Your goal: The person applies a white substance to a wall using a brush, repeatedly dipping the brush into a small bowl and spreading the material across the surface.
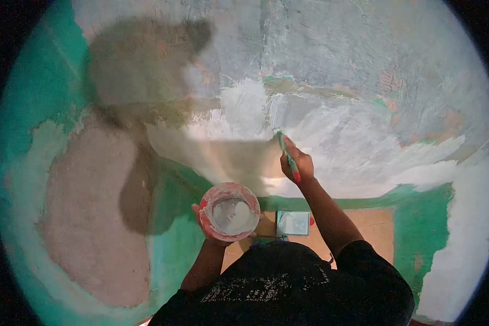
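Head view, single frame.

Left hand (211, 234): held low at centre, cupped beneath and around a round bowl (229, 187); grip closed on the bowl, fingers seen wrapped at its left side and lower edge; the bowl is held roughly level, mouth up, near the chest; its rim is smeared pink-red; white filler (234, 214) is seen inside, greyish at the middle.

Right hand (300, 164): raised above and to the right of the bowl, well apart from it; grip pressed together around a putty knife (287, 152); the handle runs through the fist, with a red end (297, 176) showing below; the blade points up and slightly left, and its tip is at the wall (364, 60); whether the blade edge lies flat on the surface cannot be told.

Wall: a broad wet white patch (353, 146) is spread around the knife, extending right and upward; green paint (424, 228) is exposed below and at the left margin; a bare brownish area (92, 217) is noted lower left; a dark shadow (141, 60) is cast upper left.

Below the right forearm, a flat rectangular blade (293, 223) is seen lying on a tan surface (369, 228), just right of the bowl; what that surface is cannot be told.

A black sleeve and shirt (288, 288) fill the bottom edge.
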Motion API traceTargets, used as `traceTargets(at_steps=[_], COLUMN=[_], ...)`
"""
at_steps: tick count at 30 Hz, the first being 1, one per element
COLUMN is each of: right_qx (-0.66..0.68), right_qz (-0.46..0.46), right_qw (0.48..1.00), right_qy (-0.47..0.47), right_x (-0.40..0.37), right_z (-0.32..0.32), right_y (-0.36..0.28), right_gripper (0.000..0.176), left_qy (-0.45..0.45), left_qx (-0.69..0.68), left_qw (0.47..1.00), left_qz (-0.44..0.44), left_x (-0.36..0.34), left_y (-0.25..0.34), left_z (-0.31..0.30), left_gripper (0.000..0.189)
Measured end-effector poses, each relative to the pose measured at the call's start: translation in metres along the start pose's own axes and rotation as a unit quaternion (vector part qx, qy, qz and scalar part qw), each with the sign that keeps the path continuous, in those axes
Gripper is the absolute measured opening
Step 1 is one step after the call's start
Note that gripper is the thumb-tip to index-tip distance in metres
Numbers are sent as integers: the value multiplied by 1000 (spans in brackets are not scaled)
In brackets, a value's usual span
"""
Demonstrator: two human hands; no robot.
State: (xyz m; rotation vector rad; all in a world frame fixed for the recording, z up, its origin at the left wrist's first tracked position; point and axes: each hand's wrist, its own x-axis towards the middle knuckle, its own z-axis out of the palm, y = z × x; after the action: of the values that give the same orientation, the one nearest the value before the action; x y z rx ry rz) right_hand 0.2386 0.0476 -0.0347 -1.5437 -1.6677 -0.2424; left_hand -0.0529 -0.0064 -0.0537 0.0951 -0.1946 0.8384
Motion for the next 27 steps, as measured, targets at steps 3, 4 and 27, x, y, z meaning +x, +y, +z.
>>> traceTargets(at_steps=[3, 4, 27], right_qx=[42, 43, 10], right_qz=[47, 46, -107], right_qw=[997, 998, 985], right_qy=[-38, -18, 136], right_x=[-4, 7, 50], right_z=[-7, -19, -39], right_y=[2, -9, -12], right_gripper=[44, 44, 44], left_qy=[-32, -39, 7], left_qx=[9, -25, 46], left_qw=[996, 997, 999], left_qz=[-80, -54, -13], left_x=[-1, 2, -2], left_y=[7, 5, -5], left_z=[9, 13, 30], left_gripper=[108, 109, 104])
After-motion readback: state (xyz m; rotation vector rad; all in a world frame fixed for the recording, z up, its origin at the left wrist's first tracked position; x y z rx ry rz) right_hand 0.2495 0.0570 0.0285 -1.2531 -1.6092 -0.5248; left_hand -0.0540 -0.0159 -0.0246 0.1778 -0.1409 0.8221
